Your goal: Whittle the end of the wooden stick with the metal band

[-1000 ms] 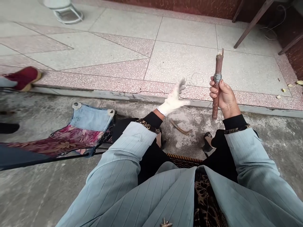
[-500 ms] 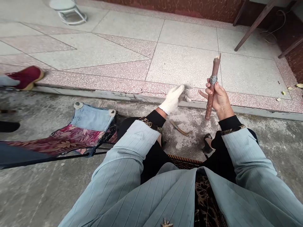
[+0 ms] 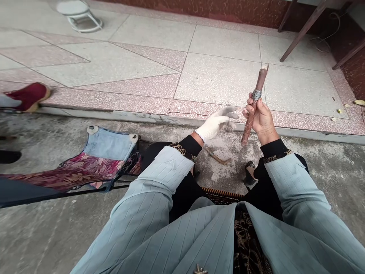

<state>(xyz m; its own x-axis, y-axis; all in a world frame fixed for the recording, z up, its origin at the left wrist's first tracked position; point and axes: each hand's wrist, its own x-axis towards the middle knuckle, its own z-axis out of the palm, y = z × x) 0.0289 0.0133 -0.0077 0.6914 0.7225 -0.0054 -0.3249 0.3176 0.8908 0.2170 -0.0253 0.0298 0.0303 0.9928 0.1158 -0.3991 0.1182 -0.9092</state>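
A brown stick with a splintered top end is gripped in my bare right hand, held tilted with its upper end leaning right. Thin grey wire is wound in a band around it, just above my thumb. Fine loose strands of the wire seem to hang by the lower part of the stick. To the left, my left hand in a white knit glove has its fingers apart and holds nothing. A short gap separates its fingertips from the stick.
A crooked thin branch lies on the concrete between my feet. A folding seat of denim and floral cloth stands at left. A person's red shoe rests on the tiled step. Farther back are a white stool and wooden legs.
My left hand has opened its closed fingers and let go of what looked like fine wire. My right hand tilts the stick a little more, its lower end shifting left.
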